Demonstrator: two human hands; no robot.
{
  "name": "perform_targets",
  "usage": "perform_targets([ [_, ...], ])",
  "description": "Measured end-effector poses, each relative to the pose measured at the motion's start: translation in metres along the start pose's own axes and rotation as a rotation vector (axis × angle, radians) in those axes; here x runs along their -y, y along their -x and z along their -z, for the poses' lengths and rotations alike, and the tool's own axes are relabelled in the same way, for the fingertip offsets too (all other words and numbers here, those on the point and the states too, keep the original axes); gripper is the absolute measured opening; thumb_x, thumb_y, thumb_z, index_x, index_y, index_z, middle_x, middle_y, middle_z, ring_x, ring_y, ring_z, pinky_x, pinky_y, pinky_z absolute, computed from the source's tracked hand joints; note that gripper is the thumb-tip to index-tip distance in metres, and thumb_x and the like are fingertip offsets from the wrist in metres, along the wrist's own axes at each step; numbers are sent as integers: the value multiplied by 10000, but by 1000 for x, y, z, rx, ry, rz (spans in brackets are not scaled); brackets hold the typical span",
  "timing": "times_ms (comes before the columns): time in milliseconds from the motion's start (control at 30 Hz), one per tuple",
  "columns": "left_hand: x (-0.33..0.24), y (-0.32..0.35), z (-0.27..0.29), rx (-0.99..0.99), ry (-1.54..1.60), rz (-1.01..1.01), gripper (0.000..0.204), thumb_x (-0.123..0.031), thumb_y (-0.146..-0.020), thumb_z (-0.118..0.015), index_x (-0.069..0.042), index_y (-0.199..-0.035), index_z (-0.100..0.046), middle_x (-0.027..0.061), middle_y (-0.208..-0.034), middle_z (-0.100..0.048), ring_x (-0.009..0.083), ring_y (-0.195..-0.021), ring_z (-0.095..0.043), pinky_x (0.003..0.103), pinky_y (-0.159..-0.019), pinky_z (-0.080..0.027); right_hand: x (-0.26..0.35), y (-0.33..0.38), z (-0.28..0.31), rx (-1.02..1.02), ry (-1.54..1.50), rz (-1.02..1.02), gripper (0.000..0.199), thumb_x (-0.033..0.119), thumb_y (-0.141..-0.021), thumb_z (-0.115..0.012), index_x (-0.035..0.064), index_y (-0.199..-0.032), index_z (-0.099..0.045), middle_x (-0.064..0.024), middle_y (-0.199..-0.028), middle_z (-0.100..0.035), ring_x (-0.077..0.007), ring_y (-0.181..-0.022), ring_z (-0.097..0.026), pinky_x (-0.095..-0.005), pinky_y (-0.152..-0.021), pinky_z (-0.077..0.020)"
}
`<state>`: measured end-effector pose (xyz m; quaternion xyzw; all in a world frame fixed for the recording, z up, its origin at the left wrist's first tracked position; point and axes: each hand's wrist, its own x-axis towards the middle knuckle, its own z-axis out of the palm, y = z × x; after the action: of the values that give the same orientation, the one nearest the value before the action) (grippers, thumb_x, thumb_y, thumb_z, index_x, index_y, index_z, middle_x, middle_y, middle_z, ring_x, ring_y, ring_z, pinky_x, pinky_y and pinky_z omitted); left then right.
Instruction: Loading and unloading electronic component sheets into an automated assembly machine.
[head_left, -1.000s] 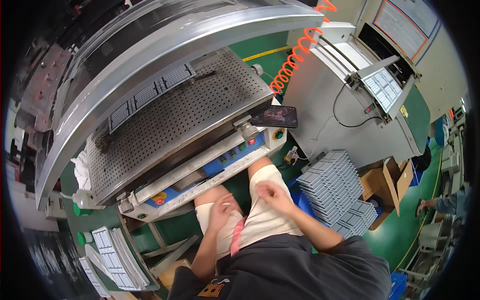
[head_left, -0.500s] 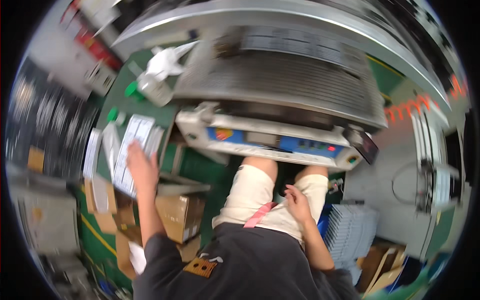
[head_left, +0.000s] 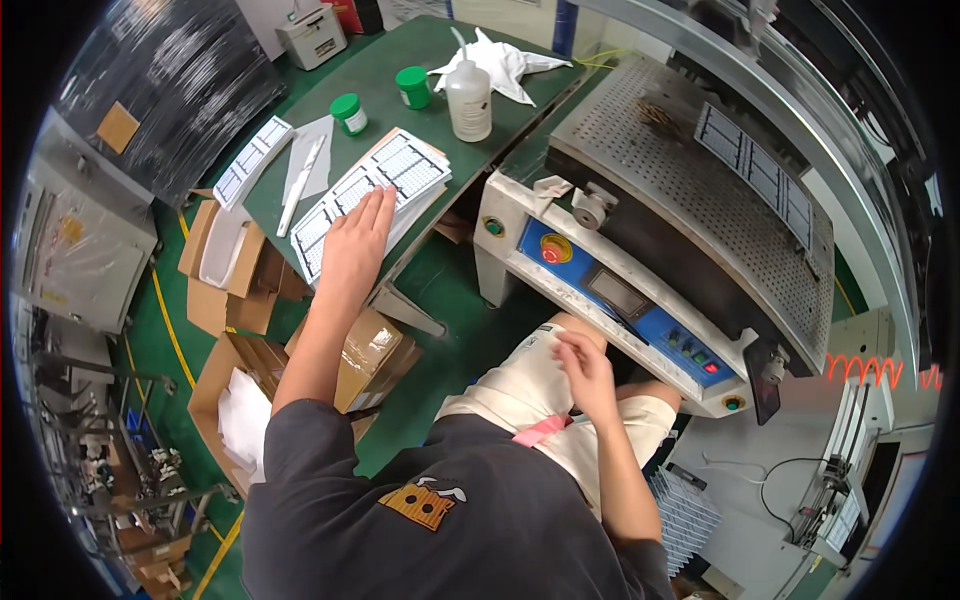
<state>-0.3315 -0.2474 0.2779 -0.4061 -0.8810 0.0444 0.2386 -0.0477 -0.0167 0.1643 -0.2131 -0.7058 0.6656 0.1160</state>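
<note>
My left hand (head_left: 358,235) lies with its fingers stretched out on a stack of white printed sheets (head_left: 400,170) with black grids, on the green table (head_left: 310,82). My right hand (head_left: 588,365) hovers over my lap, fingers loosely bent, with nothing visible in it. Beside the stack, a white pen-like tool (head_left: 304,186) rests on a pale sheet. Further left is another printed strip (head_left: 252,160). On the machine's perforated metal bed (head_left: 680,165) lies a similar printed sheet (head_left: 755,172).
Two green-lidded jars (head_left: 349,114), a wash bottle (head_left: 468,100) and a white cloth (head_left: 508,66) stand at the table's back. The machine's blue control panel (head_left: 575,262) has a red button (head_left: 555,249). Cardboard boxes (head_left: 372,350) sit below the table.
My view has swung left, so the table and machine appear shifted right and tilted. My left hand stays at the stack of sheets; my right hand is still over my lap.
</note>
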Motion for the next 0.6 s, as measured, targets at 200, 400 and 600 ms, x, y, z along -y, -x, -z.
perform_targets([
  [200, -38, 20, 37, 83, 227, 67, 525, -37, -855, -472, 0, -1377, -437, 170, -1375, -527, 283, -1239, -542, 386, -971, -451, 74, -64, -104, 358, -436, 17, 366, 196, -1005, -547, 4, -1313, -496, -104, -1159, -629, -161, -1041, -612, -298, -883, -502],
  [400, -98, 64, 55, 61, 568, -90, 525, -100, -867, -569, 4, -1369, -455, 177, -1417, -475, 311, -1295, -473, 421, -1068, -356, 93, -47, -130, -61, -672, -28, 332, 139, -975, -598, -11, -1263, -526, -68, -1186, -614, -128, -1029, -590, -278, -910, -473],
  [600, -63, 50, 64, -183, 665, 151, 419, -92, -898, -625, 2, -1297, -538, 161, -1323, -564, 249, -1187, -563, 370, -1019, -412, 59, -13, -67, -58, -531, 2, 378, 34, -944, -601, 0, -1302, -485, -94, -1236, -592, -185, -1103, -590, -338, -964, -481],
])
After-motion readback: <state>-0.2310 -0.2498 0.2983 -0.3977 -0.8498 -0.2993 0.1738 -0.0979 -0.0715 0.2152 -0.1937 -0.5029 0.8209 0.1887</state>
